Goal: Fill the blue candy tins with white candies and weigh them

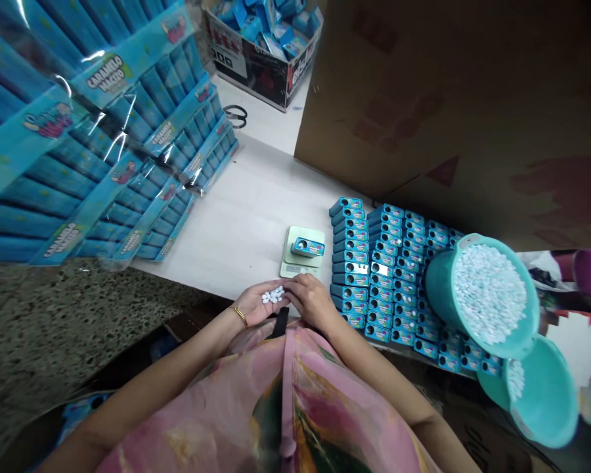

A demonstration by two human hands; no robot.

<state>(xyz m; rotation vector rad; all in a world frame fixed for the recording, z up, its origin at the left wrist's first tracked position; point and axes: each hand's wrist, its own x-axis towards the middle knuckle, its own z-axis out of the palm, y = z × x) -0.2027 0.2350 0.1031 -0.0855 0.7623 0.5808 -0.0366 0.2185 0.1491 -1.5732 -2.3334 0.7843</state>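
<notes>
Several small white candies point(274, 295) lie in the cupped, upturned palm of my left hand point(256, 303). My right hand point(311, 299) is closed beside it, its fingertips meeting the left fingers at the edge of the candies; anything in its grip is hidden. Just beyond both hands is a pale green kitchen scale point(292, 268), its display facing me. One blue candy box point(309, 247) lies on the scale, with a round opening showing some white inside.
Rows of blue boxes point(352, 254) stand at right, beside a turquoise bucket point(529, 289) of white candies and a second bucket point(546, 401). Wrapped display packs point(103, 131) are stacked at left. Scissors point(236, 117), a carton of boxes point(256, 72) and a large cardboard box point(423, 98) stand behind.
</notes>
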